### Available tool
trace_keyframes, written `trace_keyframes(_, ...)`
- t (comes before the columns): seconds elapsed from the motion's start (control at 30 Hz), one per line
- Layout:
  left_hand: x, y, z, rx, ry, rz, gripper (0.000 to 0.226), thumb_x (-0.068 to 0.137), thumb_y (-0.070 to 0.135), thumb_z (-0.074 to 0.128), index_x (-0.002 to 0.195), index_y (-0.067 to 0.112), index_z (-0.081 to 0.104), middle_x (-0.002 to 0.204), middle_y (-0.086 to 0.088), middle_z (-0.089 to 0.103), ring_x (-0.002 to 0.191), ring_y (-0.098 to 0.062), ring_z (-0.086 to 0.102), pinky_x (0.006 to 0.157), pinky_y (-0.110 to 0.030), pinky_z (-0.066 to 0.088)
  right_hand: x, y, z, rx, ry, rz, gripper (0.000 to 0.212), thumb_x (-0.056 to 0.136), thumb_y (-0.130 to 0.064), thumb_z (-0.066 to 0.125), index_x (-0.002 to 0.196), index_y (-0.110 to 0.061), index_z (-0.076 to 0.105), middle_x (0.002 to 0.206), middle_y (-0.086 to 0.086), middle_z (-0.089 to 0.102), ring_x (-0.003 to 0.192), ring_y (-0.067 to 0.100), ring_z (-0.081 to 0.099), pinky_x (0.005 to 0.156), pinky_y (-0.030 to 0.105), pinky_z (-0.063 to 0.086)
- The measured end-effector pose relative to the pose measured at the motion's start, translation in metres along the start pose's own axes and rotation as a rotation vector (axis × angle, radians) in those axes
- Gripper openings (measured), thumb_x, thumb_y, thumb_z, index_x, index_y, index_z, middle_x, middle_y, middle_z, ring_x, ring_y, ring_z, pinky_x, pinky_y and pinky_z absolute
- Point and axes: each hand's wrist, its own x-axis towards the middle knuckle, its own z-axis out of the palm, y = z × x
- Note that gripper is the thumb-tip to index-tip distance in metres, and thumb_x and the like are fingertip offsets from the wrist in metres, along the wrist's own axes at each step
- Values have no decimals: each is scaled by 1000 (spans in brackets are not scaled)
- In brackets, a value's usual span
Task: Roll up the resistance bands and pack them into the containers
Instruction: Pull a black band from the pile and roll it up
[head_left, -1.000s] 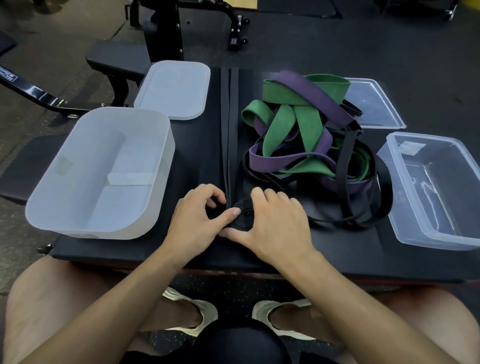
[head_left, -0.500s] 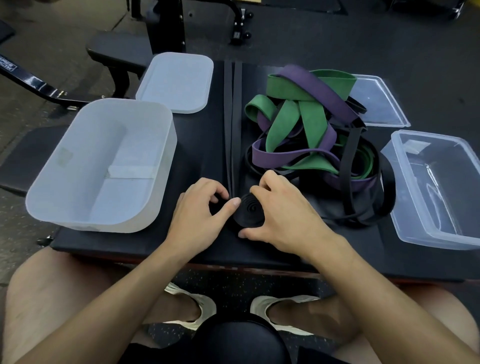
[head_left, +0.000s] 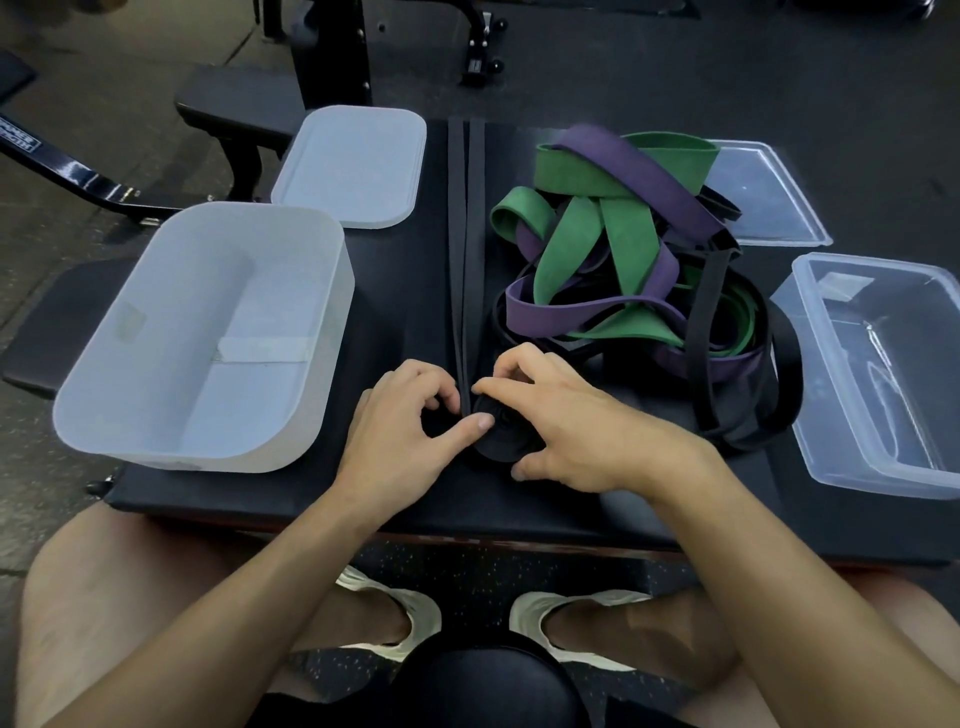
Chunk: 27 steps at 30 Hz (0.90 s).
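Note:
A black resistance band (head_left: 466, 249) lies stretched straight away from me down the middle of the black padded table (head_left: 395, 291). Its near end is wound into a small black roll (head_left: 501, 441). My left hand (head_left: 400, 431) pinches the roll from the left, thumb on its top. My right hand (head_left: 566, 426) grips the roll from the right, fingers curled over its far side. A tangled pile of green, purple and black bands (head_left: 634, 260) sits just beyond my right hand. An empty white container (head_left: 208, 332) stands at the left, an empty clear container (head_left: 883, 364) at the right.
A white lid (head_left: 353, 166) lies behind the white container, a clear lid (head_left: 763, 192) behind the band pile. Gym bench frames and dark floor lie beyond the table. My knees and shoes are below the near table edge.
The roll has grown a little and moved slightly away from me along the band. My right fingers have shifted from lying flat on it to curling over its far side.

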Motion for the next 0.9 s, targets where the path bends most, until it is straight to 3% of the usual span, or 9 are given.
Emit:
trace_keyframes(0.07, 1, 0, -1, -14, -7, -4, 33, 76, 71, 63, 81, 39, 57, 101, 22, 59, 97, -5, 55, 92, -46, 49, -3, -5, 4, -1, 47, 48, 99, 81, -40, 84, 160, -26, 26, 139, -12, 23, 130, 12, 29, 109, 28, 36)
trace_keyframes(0.17, 1, 0, 0, -21, -3, -3, 33, 76, 71, 64, 80, 40, 56, 101, 22, 60, 96, -5, 56, 92, -46, 49, -12, -17, 11, -114, 169, 167, 112, 70, -74, 74, 156, -22, 26, 140, -6, 32, 130, 17, 35, 109, 37, 40)
trace_keyframes(0.23, 0, -1, 0, -18, 5, -5, 33, 75, 71, 63, 79, 40, 56, 100, 23, 60, 96, -4, 55, 92, -45, 49, -17, -24, 14, -209, 235, 261, 107, 64, -91, 61, 143, -21, 38, 131, -5, 42, 123, 19, 42, 101, 37, 42)
trace_keyframes(0.33, 0, 0, 1, -5, 8, -6, 33, 76, 72, 62, 79, 39, 56, 100, 23, 59, 96, -2, 54, 92, -43, 48, -17, -28, 19, -203, 307, 337, 96, 62, -99, 48, 118, -22, 46, 114, -8, 48, 108, 17, 48, 88, 34, 43)
trace_keyframes(0.43, 0, 0, 1, 17, 13, 1, 34, 77, 72, 62, 80, 38, 56, 99, 23, 59, 96, -2, 54, 90, -40, 48, -11, -30, 30, -262, 384, 343, 84, 62, -97, 52, 99, -24, 34, 99, -9, 44, 97, 18, 52, 79, 34, 41)
trace_keyframes(0.53, -1, 0, 1, 20, 17, 4, 35, 78, 71, 61, 81, 37, 57, 98, 22, 59, 95, -2, 54, 90, -40, 48, -7, -28, 36, -227, 423, 336, 74, 67, -84, 63, 96, -24, 30, 97, -8, 42, 96, 20, 52, 79, 34, 43)
trace_keyframes(0.7, -2, 2, 2, 31, 25, 2, 34, 83, 71, 55, 84, 37, 58, 98, 22, 57, 96, -1, 54, 93, -41, 47, -9, -18, 22, -158, 310, 270, 72, 71, -78, 68, 113, -23, 47, 107, -11, 47, 105, 16, 47, 85, 31, 43)
trace_keyframes(0.9, -1, 2, 1, 2, 31, 3, 31, 87, 68, 54, 84, 37, 57, 97, 21, 58, 94, -3, 56, 91, -45, 48, -5, -8, -1, -204, 150, 154, 81, 69, -74, 75, 128, -23, 51, 112, -11, 48, 109, 15, 46, 92, 34, 46)
